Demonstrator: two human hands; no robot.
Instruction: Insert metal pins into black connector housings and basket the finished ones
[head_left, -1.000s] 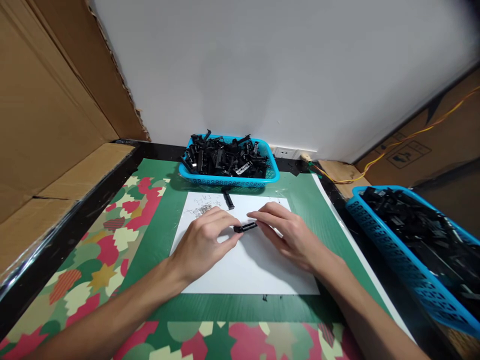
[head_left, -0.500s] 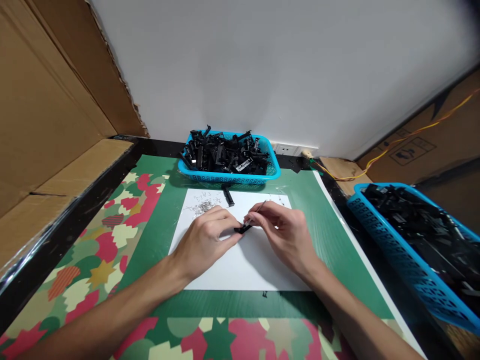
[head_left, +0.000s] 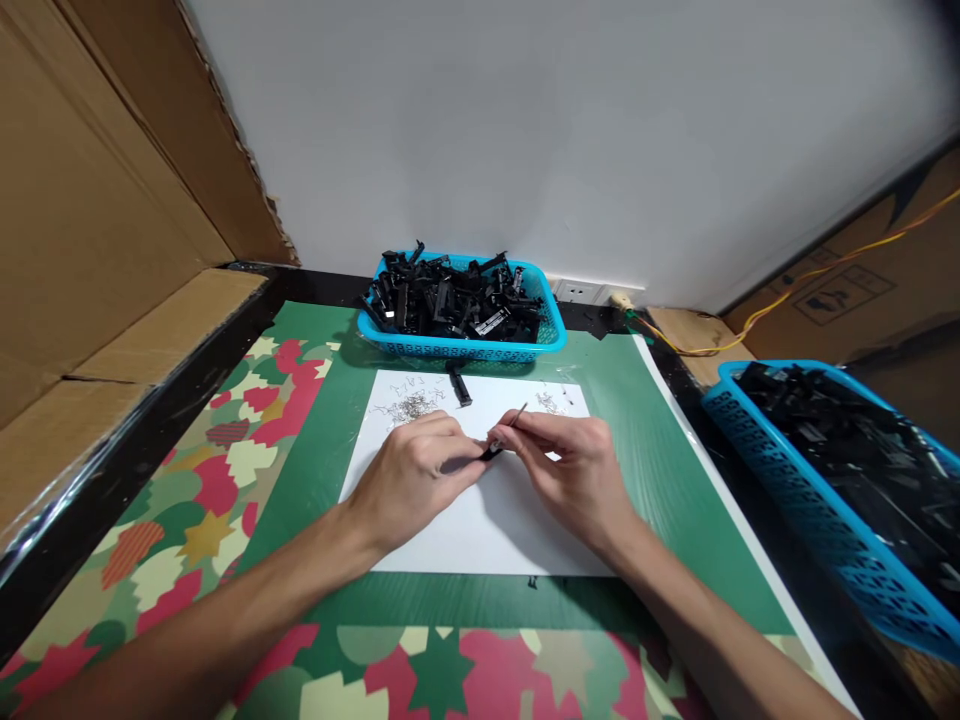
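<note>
My left hand [head_left: 420,462] pinches a small black plastic part [head_left: 492,453] above the white sheet, its fingertips covering most of the part. Against its other end is my right hand [head_left: 566,462], closed around a thin metal tool [head_left: 519,412] that slants up out of the fingers. The tool's working tip is hidden. Beyond the left hand lies a pile of tiny bent metal wires [head_left: 414,405]. Another black plastic part [head_left: 459,388] rests near the sheet's back edge. Small pale bits [head_left: 551,400] are scattered behind the right hand.
Under the hands lies a white sheet [head_left: 450,545] on a green mat [head_left: 315,430]. A blue basket [head_left: 465,348] heaped with black parts stands at the back. Another blue basket [head_left: 825,540] sits at right. Tiny black pieces [head_left: 532,582] lie before the sheet. Cardboard [head_left: 97,200] walls the left.
The left fingers have moved further over the black part, so less of it shows. The right hand has shifted little and still grips the tool. The whole view has moved slightly.
</note>
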